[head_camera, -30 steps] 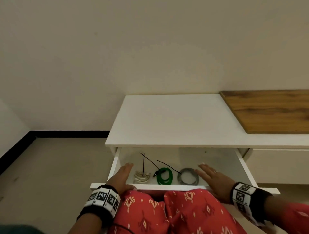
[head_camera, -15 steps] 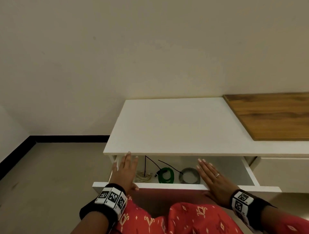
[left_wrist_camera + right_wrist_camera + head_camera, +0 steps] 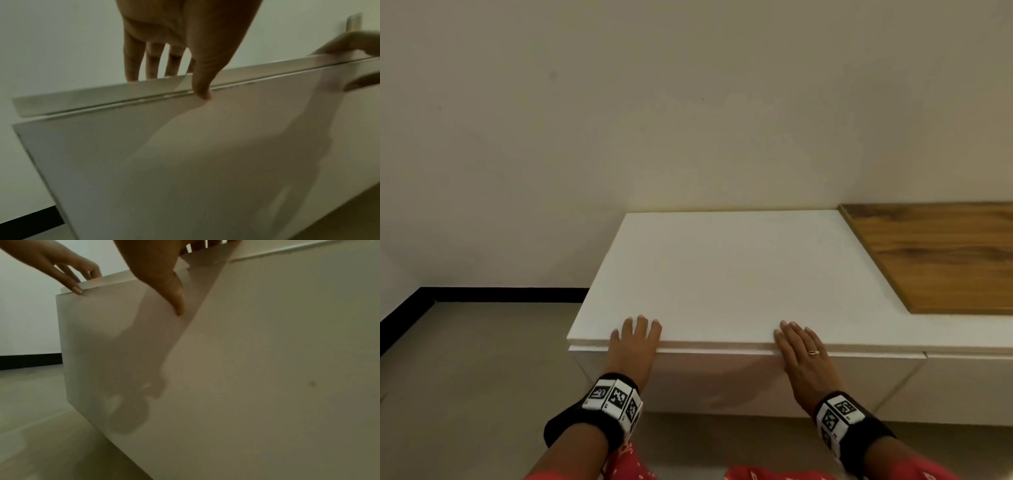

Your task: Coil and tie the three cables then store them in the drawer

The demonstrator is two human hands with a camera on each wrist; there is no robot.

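Since the earlier frames, the drawer (image 3: 722, 380) has gone from standing open, with three coiled cables visible inside, to shut: its white front now sits almost flush under the front edge of the white surface (image 3: 736, 274), with only a thin seam between them, and I can no longer see the cables.

My left hand (image 3: 635, 346) lies at the lower centre-left of the head view, fingers straight and slightly spread, flat against the top of the drawer front; the fingertips overlap the surface edge. In the left wrist view the thumb (image 3: 202, 91) touches the seam just below that edge, and the other fingers (image 3: 131, 65) reach up past it. This hand holds nothing.

My right hand (image 3: 803, 356) lies at the lower centre-right in the same posture, fingers extended and flat on the drawer front, a ring on one finger, grasping nothing. The right wrist view shows its thumb (image 3: 176, 300) pressed on the panel.

Both wrists carry black bands with black-and-white markers. A wooden panel (image 3: 941, 257) occupies the surface at the right edge of the frame. Red patterned fabric (image 3: 756, 474) shows along the bottom edge.
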